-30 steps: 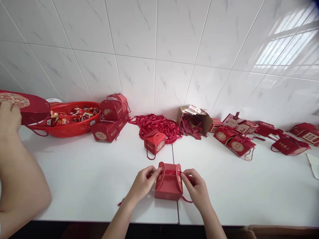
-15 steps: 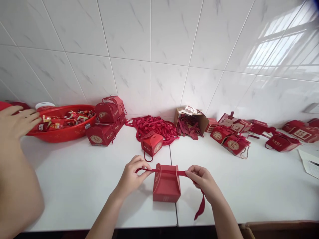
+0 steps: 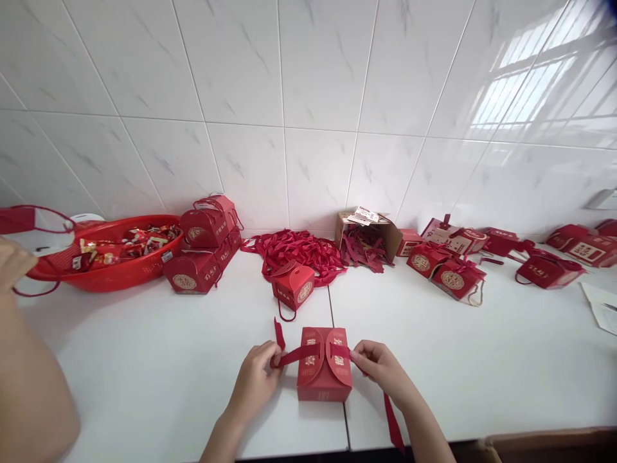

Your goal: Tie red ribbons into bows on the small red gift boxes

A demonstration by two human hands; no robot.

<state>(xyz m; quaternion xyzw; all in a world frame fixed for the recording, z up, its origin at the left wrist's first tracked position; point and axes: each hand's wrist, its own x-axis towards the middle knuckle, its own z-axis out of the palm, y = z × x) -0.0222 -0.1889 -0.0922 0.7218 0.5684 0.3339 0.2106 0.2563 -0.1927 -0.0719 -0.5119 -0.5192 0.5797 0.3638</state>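
Observation:
A small red gift box (image 3: 324, 379) stands on the white counter (image 3: 463, 379) right in front of me, its two rounded flaps folded together on top. A red ribbon (image 3: 295, 354) runs through the flaps. My left hand (image 3: 254, 381) pinches the ribbon's left end beside the box. My right hand (image 3: 380, 368) pinches the right end, whose tail (image 3: 394, 424) hangs past the counter edge. A closed gift box (image 3: 294, 286) with a cord handle sits just behind.
Another person's arm (image 3: 29, 392) fills the left edge, its hand at a red-and-white bag (image 3: 36, 231). A red basin of sweets (image 3: 108, 260), stacked boxes (image 3: 205, 247), a ribbon pile (image 3: 299, 251), a cardboard carton (image 3: 369, 235) and more boxes (image 3: 450, 273) line the wall.
The box's flaps have folded shut on top and my hands drew closer to the box with the ribbon ends. The other person's hand now holds a bag at the left.

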